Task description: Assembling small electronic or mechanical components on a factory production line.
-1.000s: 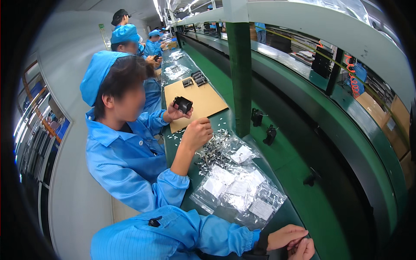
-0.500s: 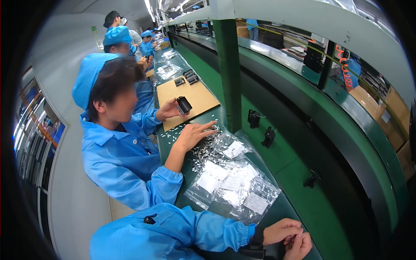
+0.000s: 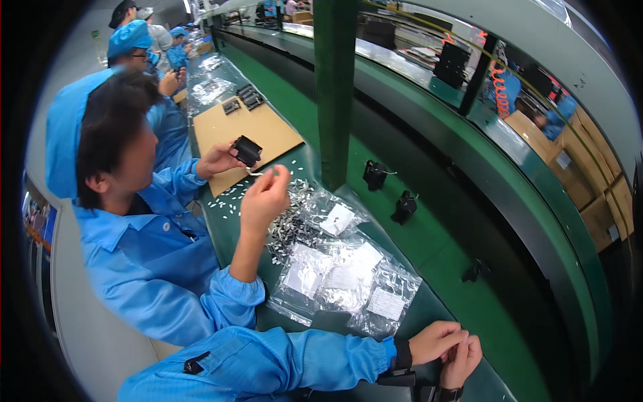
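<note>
Your left hand (image 3: 432, 340) and right hand (image 3: 463, 360) meet above the dark green tabletop (image 3: 425, 308), close to its edge on the conveyor side. On both, the fingers are curled inward, and the fingertips of one rest against those of the other. I cannot tell whether anything small is pinched there, since the fingers cover the spot and the view is poor. A black band (image 3: 402, 355) circles your left wrist, just beyond the blue sleeve (image 3: 328, 362).

Nearest to your hands, but apart from them, lie the clear plastic bags with white paper labels (image 3: 385, 305), spread flat on the tabletop to the left. Beyond these sits a loose heap of small silver, white and black parts (image 3: 288, 228). Further along, a co-worker in blue holds a black box-shaped plastic part (image 3: 248, 151) in one hand, the other raised just beside it.

As I judge it, you are between handling steps, hands at rest together, or working something too small to see. Any reach for the bags or the heap would call for parting your fingertips first and keeping your left forearm clear of the bags' near edge.
</note>
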The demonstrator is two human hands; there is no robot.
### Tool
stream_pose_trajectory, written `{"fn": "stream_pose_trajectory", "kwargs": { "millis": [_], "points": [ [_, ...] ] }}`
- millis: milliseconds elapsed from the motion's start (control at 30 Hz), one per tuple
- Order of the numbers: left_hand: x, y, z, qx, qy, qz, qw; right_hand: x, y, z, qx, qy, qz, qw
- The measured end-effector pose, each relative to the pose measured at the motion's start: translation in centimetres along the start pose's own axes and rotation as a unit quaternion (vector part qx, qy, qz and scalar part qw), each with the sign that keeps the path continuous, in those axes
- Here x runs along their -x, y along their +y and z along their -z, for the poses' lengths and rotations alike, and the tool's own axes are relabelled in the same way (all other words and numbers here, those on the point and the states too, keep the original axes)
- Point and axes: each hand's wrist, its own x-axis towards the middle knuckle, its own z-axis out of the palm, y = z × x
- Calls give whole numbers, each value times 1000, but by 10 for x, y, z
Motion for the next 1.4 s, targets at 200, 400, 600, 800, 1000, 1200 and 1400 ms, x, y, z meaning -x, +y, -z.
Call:
{"fn": "stream_pose_trajectory", "kwargs": {
  "millis": [200,400,600,800,1000,1200,1400],
  "points": [
    [-1,4,5,-3,23,-1,1000,-34,-4,-5,37,104,-33,993],
    [-9,-6,14,37,54,-33,997,-98,-3,-11,98,71,-59,991],
    [-15,-6,14,86,105,-55,989,-116,0,-7,83,82,-97,988],
    [-7,-1,9,68,118,-38,990,-61,-30,5,110,46,-9,993],
    [-11,-5,22,68,87,-61,992,41,-87,-8,65,-50,-9,997],
    [15,24,-13,-203,-110,-48,972,82,-61,33,321,-156,-36,933],
    [34,39,-14,-345,-232,37,909,87,-54,42,287,-96,5,953]
  ]
}}
